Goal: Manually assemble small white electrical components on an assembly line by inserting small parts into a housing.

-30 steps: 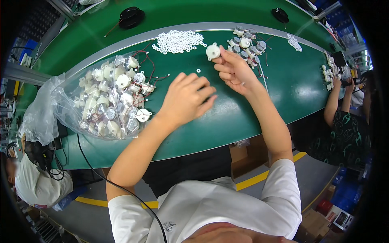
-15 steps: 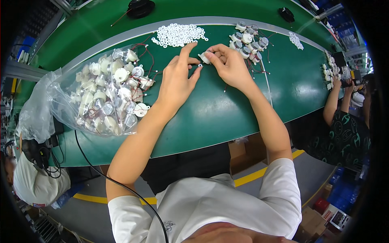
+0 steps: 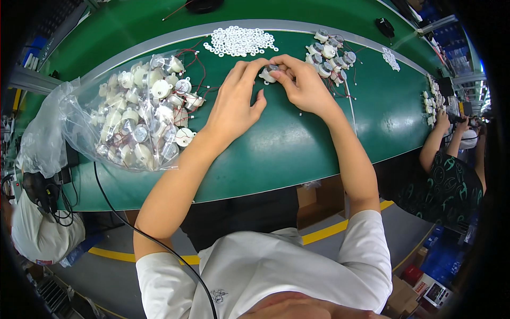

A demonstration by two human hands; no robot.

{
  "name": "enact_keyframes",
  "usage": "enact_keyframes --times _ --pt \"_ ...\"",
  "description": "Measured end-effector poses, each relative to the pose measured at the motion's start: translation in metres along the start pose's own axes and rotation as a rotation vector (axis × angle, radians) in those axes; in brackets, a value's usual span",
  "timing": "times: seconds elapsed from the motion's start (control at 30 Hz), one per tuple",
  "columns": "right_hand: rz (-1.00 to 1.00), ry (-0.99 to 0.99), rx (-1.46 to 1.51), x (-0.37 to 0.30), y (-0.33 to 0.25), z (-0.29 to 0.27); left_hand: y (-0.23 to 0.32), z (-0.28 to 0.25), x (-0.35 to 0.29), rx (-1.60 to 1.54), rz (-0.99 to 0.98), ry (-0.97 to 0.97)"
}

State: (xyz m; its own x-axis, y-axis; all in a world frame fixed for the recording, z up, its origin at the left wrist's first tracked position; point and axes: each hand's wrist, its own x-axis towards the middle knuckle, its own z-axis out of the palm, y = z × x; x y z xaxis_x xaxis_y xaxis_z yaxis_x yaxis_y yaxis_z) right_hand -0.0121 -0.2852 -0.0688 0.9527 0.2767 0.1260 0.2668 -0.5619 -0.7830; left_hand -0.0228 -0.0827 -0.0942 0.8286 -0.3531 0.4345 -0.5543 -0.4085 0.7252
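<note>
Head view: shows a glossy green counter (image 3: pixel 303 154), bordered at the far edge by a grey metal rail (image 3: pixel 276 26), with smooth room from mid-surface to the curved near edge and right of a thin seam (image 3: pixel 351 111); toward the left end, a slack, clear plastic bag (image 3: pixel 79 117) packed with pale rounded parts (image 3: pixel 161 89); nearer the far edge, left hand (image 3: pixel 237 98), thumb spread wide of the fingers, cannot tell if touching anything; just beside, right hand (image 3: pixel 305 87) in a narrow pinch; right of both, by the far edge, clustered pale plastic motors (image 3: pixel 329 51), some grey-capped; between right thumb and fingers, one pinched motor (image 3: pixel 268 76), rounded and lugged; smallest, heaped along the far edge, flat white rings (image 3: pixel 239 41)
</note>
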Motion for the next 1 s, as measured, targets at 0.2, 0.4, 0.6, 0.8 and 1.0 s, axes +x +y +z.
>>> enact_keyframes --times 0.2,0.4,0.6,0.8,1.0 --pt "-0.093 -0.038 -0.001 0.006 0.003 0.003 -0.004 0.002 0.0 0.055 0.1 0.011" --pt "-0.201 -0.046 -0.037 0.008 0.009 0.003 -0.003 0.002 0.0 0.048 0.064 -0.006" --pt "-0.177 -0.062 -0.045 0.008 0.006 0.002 -0.002 0.001 0.0 0.108 0.078 -0.006" --pt "-0.179 -0.119 -0.086 0.01 0.0 -0.005 0.004 -0.005 0.003 0.261 0.109 -0.054" --pt "-0.291 -0.095 -0.212 0.007 -0.006 -0.006 0.006 -0.013 0.005 0.454 0.171 -0.108"
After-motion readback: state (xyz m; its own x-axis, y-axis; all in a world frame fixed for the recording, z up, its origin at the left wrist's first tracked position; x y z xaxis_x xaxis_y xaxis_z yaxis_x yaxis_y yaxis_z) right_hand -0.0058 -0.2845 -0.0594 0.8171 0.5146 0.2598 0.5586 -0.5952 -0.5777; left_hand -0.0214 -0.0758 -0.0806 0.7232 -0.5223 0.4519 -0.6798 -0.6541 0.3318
